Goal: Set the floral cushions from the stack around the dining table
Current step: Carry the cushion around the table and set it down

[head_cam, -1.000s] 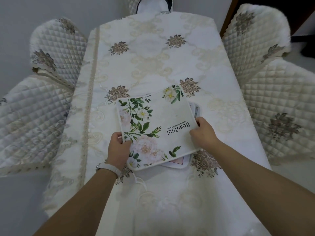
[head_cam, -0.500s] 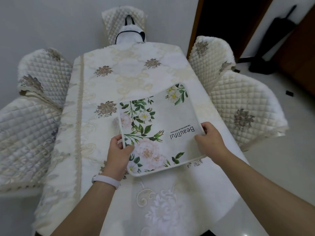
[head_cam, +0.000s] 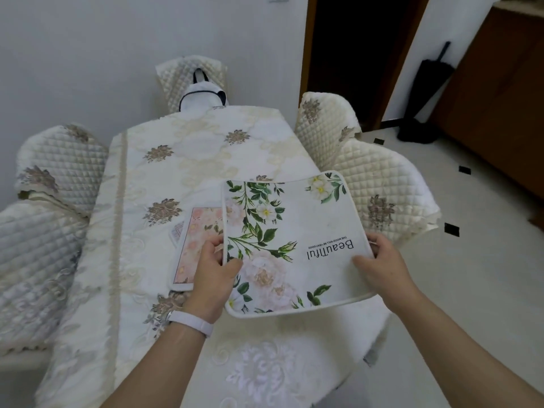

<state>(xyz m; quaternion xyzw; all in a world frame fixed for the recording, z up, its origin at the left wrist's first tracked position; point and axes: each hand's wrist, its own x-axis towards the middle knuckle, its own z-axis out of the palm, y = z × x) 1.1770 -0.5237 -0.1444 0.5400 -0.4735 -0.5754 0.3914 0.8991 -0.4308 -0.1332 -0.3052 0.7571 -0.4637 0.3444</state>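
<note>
A flat white floral cushion printed "Beautiful" is held above the table's right side. My left hand grips its near left edge and my right hand grips its near right corner. Left of it, the stack lies on the dining table, topped by a pink floral cushion with another patterned one peeking out beneath. My left hand hides part of the stack.
Quilted cream chairs stand around the table: two on the left, two on the right, one at the far end. A dark doorway and a black umbrella stand are at the back right. Tiled floor lies to the right.
Both hands have lifted the white "Beautiful" cushion off the stack and carried it to the right, uncovering the pink cushion. The view has tilted up and turned right.
</note>
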